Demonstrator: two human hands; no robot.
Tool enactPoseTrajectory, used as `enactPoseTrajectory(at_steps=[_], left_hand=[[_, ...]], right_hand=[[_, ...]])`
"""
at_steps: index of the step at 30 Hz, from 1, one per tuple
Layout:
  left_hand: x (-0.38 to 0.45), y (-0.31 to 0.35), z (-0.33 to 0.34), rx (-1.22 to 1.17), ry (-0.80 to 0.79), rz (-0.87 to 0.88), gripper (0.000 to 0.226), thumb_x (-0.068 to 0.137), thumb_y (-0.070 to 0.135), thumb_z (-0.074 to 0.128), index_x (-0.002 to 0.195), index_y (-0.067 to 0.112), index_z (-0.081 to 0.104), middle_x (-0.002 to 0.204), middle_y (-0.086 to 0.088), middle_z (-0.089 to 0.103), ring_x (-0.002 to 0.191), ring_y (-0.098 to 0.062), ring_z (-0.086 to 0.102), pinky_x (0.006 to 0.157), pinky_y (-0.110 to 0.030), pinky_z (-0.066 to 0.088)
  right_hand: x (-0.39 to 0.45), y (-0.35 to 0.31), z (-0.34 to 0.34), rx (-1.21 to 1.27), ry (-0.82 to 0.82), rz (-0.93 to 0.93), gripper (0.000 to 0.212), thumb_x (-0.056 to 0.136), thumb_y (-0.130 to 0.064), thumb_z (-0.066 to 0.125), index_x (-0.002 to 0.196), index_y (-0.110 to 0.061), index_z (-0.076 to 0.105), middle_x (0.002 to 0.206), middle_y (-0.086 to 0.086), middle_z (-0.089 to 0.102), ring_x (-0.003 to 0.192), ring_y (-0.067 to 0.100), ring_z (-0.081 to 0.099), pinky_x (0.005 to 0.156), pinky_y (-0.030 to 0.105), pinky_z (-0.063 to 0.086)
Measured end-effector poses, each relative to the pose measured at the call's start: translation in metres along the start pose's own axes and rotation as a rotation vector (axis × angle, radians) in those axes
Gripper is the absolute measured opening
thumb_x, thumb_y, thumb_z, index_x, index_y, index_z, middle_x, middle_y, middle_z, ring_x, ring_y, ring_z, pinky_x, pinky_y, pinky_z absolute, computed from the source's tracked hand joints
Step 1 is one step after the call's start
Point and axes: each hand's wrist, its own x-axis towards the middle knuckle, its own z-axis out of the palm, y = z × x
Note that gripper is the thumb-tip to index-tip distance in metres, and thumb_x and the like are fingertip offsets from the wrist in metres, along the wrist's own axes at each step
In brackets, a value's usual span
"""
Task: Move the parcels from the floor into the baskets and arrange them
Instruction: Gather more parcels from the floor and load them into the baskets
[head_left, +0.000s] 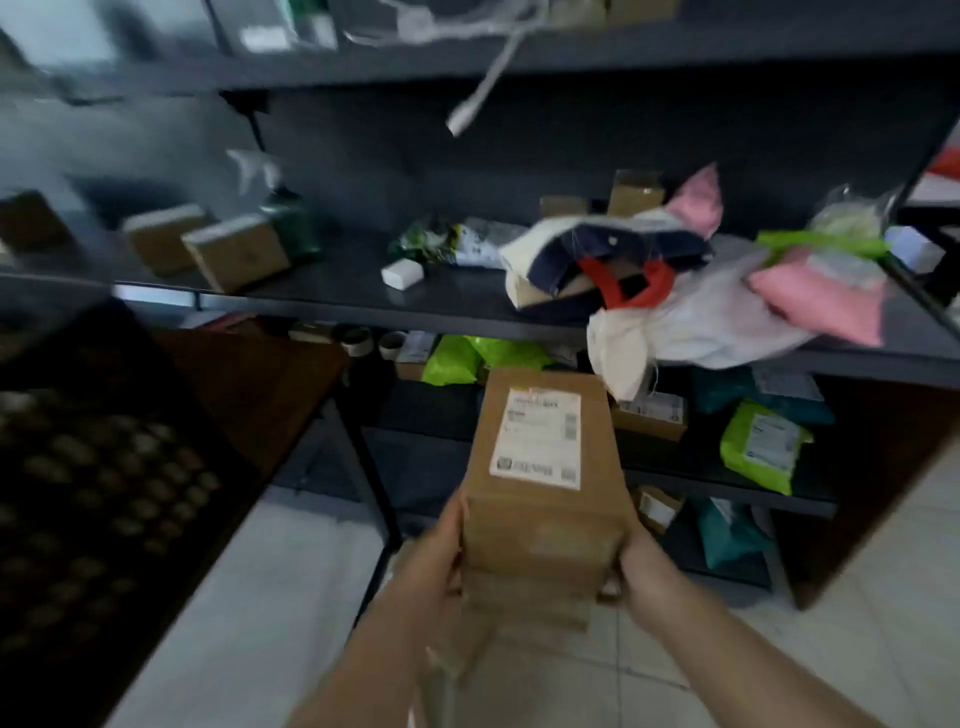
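I hold a stack of brown cardboard parcels (545, 499) in front of me, above the white tiled floor. The top box carries a white shipping label (536, 439). My left hand (434, 556) grips the stack's left side and my right hand (644, 571) grips its right side, fingers curled under the lower boxes. A black plastic basket (98, 467) with a perforated wall fills the left edge of the view. The frame is blurred by motion.
A dark metal shelf unit (415, 306) stands ahead, holding brown boxes (234, 252), a green spray bottle (288, 223), cloth bags (623, 270) and pink and green mailers (821, 296). Lower shelves hold more green and teal mailers (763, 447). A brown table (249, 379) stands at the left.
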Motion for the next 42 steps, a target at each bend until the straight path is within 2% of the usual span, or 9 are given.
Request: enactPoseTrajectory(at_steps=[5,8,12,17,20,24,28,32,42], left_hand=[[-0.181,0.052,-0.026,-0.059,0.033,0.140,0.057,0.080,0.065,0.049,0.100,0.013,0.063,0.070,0.000,0.068,0.069,-0.016,0.058,0.054,-0.026,0.052],[-0.266,0.052,-0.040,-0.110,0.058,0.265,0.060,0.077,0.068,0.046,0.102,0.017,0.064,0.076,0.001,0.071,0.075,-0.013,0.061,0.058,-0.023,0.056],[-0.353,0.039,-0.078,-0.233,0.231,0.377,0.105,0.026,0.085,0.048,0.108,0.022,0.064,0.107,-0.006,0.065,0.100,-0.023,0.059,0.090,-0.040,0.051],[-0.436,-0.001,-0.156,-0.394,0.429,0.470,0.108,0.012,0.089,0.054,0.095,0.021,0.068,0.083,-0.005,0.074,0.088,-0.024,0.067,0.080,-0.039,0.056],[-0.480,-0.030,-0.204,-0.519,0.501,0.501,0.109,0.018,0.087,0.057,0.101,0.017,0.064,0.093,-0.010,0.069,0.088,-0.027,0.065,0.072,-0.036,0.057],[-0.528,-0.066,-0.275,-0.513,0.664,0.597,0.102,0.025,0.084,0.045,0.103,0.020,0.062,0.097,-0.005,0.063,0.088,-0.021,0.062,0.063,-0.028,0.053],[-0.558,-0.088,-0.352,-0.507,0.741,0.642,0.115,0.027,0.086,0.041,0.118,0.017,0.058,0.110,-0.007,0.061,0.100,-0.025,0.059,0.078,-0.037,0.053],[-0.574,-0.090,-0.433,-0.474,0.730,0.652,0.120,0.024,0.087,0.043,0.122,0.018,0.054,0.116,-0.009,0.059,0.105,-0.027,0.058,0.083,-0.040,0.052],[-0.556,-0.040,-0.607,-0.430,0.599,0.690,0.072,0.066,0.080,0.039,0.107,0.022,0.052,0.098,-0.002,0.058,0.089,-0.020,0.058,0.065,-0.033,0.050]], right_hand=[[-0.140,-0.068,0.008,-0.248,-0.212,-0.126,0.081,0.068,-0.079,0.052,0.121,-0.019,0.062,0.120,0.015,0.063,0.110,0.034,0.057,0.099,0.049,0.044],[-0.190,-0.084,0.012,-0.324,-0.403,-0.202,0.070,0.058,-0.084,0.056,0.101,-0.033,0.073,0.116,0.008,0.067,0.109,0.029,0.059,0.097,0.048,0.045],[-0.250,-0.090,0.039,-0.467,-0.602,-0.214,0.048,0.070,-0.077,0.052,0.076,-0.035,0.074,0.092,-0.001,0.071,0.094,0.026,0.062,0.072,0.037,0.050],[-0.342,-0.055,0.091,-0.593,-0.827,-0.260,0.037,0.082,-0.065,0.045,0.079,-0.037,0.069,0.072,0.001,0.071,0.079,0.025,0.062,0.077,0.045,0.052],[-0.399,-0.010,0.123,-0.639,-1.010,-0.220,0.045,0.085,-0.061,0.044,0.073,-0.028,0.073,0.053,0.006,0.069,0.053,0.027,0.067,0.044,0.033,0.053],[-0.454,0.062,0.166,-0.707,-1.159,-0.256,0.052,0.077,-0.070,0.046,0.082,-0.023,0.069,0.059,0.003,0.072,0.074,0.027,0.064,0.057,0.031,0.045],[-0.502,0.128,0.207,-0.719,-1.228,-0.256,0.053,0.073,-0.075,0.046,0.076,-0.028,0.072,0.075,0.003,0.074,0.084,0.025,0.064,0.073,0.037,0.049],[-0.549,0.179,0.248,-0.718,-1.203,-0.288,0.050,0.067,-0.077,0.042,0.048,-0.041,0.070,0.058,-0.004,0.071,0.056,0.016,0.070,0.054,0.026,0.047],[-0.598,0.254,0.383,-0.621,-1.097,-0.352,0.055,0.074,-0.076,0.042,0.065,-0.032,0.074,0.061,-0.005,0.072,0.075,0.018,0.064,0.063,0.033,0.046]])
